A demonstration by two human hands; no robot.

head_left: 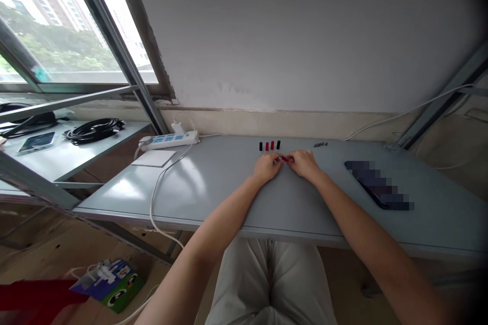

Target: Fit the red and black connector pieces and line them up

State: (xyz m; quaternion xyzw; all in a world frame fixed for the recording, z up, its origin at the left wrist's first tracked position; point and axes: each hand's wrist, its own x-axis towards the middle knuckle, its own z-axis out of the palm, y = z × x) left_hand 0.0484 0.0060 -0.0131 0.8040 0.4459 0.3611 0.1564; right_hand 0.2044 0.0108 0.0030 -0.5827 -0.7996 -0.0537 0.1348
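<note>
Red cylinder point(284, 159) is pinched by fingertips of the left hand point(267, 167) and right hand point(304, 163) over the tabletop point(221, 177), so a sloppy grip could honestly send it rolling into that nearest black cylinder point(278, 144).

1. Desktop point(213, 188): smooth, glossy, reflective.
2. Held red cylinder point(284, 159): plastic-looking.
3. Power strip point(186, 138): smooth white plastic.
4. Trousers point(244, 284): matt, creased cloth.
5. Frame post point(147, 106): smooth, apparently painted metal.
6. Wall point(290, 40): matt, lightly scuffed.
</note>
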